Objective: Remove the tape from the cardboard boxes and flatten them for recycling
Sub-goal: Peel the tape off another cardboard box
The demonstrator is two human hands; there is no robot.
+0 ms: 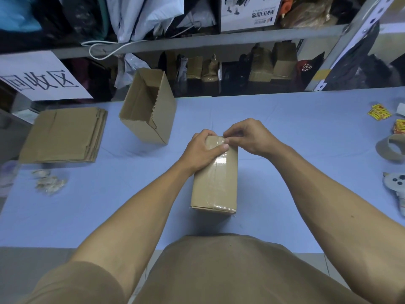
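Blue cloth covers the work table [285, 194], which stands against metal shelving [197, 38] crammed with bags and small boxes, and progress on the recycling job can be read off what lies on it. At the far left a stack of flattened boxes [63, 134] sits below a paper sign [39, 77], so several cartons look finished, and a small heap of crumpled tape scraps [49, 183] lies near the table edge in front of that stack. Between the stack and the hands stands an open box [149, 108], untaped but not yet collapsed. Directly in front of the person lies the sealed box [215, 174], its top seam covered by a strip of clear tape [221, 163] running its length. The left hand [203, 150] grips the far end of this box, fingers curled over the edge and thumb lying across the tape, while the right hand [247, 137] pinches at the tape end on that same far edge, apparently lifting it to start a peel. By my reading, this carton is at its first step: tape still on, flattening still to come, and the open one also waits
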